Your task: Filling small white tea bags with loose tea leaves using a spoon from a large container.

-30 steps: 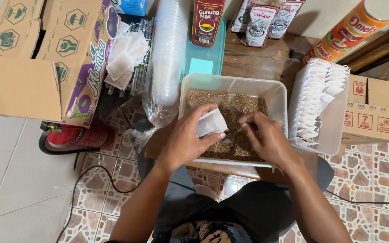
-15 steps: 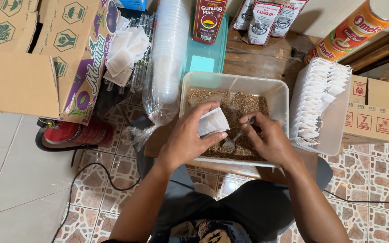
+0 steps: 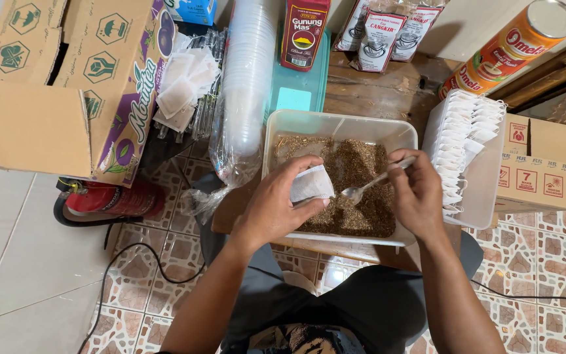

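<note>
Left hand [image 3: 276, 206] pinching paper sachet [image 3: 310, 185], spoon [image 3: 368, 185] beside

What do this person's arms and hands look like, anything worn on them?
Both forearms are bare, with no sleeves in view. The left hand and right hand wear no gloves, and no rings, watch or bracelet show. Dark grey clothing covers the lap below.

The sachet [image 3: 311, 184] pinched in the left hand [image 3: 276, 206] was white; the spoon [image 3: 375, 181] gripped by the right hand [image 3: 417, 193] was silver; beneath both grips, the loose leaf [image 3: 355, 196] was brown, its tub [image 3: 335, 124] translucent white; floor tiles [image 3: 165, 255] below showed a brown-and-cream mosaic pattern.
</note>
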